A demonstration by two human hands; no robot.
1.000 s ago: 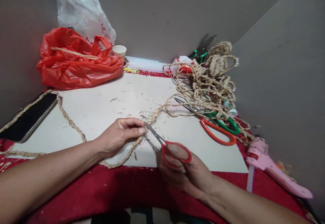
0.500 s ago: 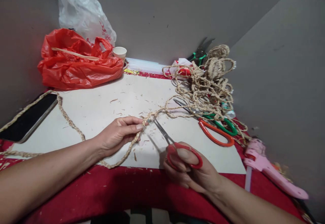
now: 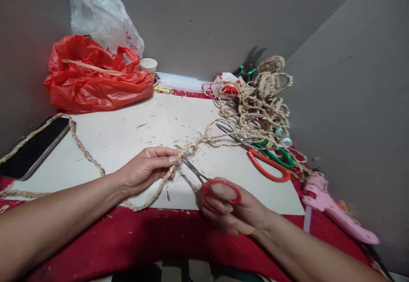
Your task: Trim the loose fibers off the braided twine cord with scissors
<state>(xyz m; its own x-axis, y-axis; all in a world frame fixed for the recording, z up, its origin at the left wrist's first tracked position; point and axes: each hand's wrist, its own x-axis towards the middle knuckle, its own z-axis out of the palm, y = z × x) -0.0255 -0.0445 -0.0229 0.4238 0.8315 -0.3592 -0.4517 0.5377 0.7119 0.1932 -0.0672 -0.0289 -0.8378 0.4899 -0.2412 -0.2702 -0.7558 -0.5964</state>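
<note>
Rope over the white sheet, pinched between thumb and fingers of the left hand. Scissors gripped by the loops in the right hand, blade tips at the rope just beside the pinch; hard to tell whether cutting. Long plaited run already done, apparently passing beneath the forearm to the phone at left. Some snipping seemingly done, judging by scraps on the sheet; stray fibres near the blades probably left to trim, looped cord heaped at right.
</note>
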